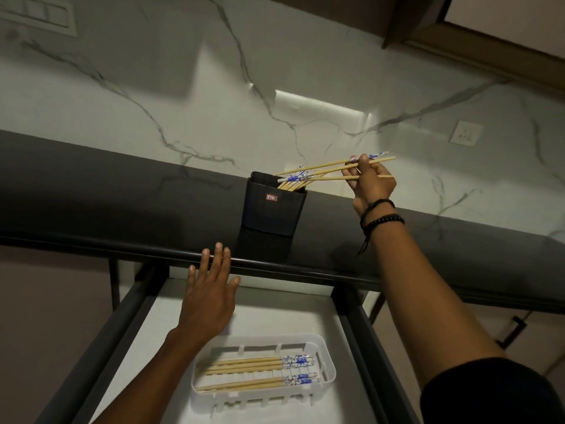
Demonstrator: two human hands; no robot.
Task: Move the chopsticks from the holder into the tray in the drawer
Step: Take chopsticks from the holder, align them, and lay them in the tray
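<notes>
My right hand (pixel 371 182) pinches several light, stiff, slick chopsticks (pixel 321 172), fanned just over the holder (pixel 272 209), so I judge a tighter grip near mid-length would keep them bundled, while my left hand (pixel 208 301) hovers flat, fingers straight, holding nothing.

- A dark worktop (pixel 122 194) runs across the view, with a rounded front edge.
- A white wall (pixel 305 56) with grey veins rises behind it.
- A switch panel (pixel 36 13) sits on the wall at upper left.
- A socket (pixel 466 133) sits on the wall at right.
- A brown cabinet (pixel 428 13) hangs at upper right.
- A bright light strip (pixel 321 102) glows on the wall.
- A black handle (pixel 513 332) shows at lower right.
</notes>
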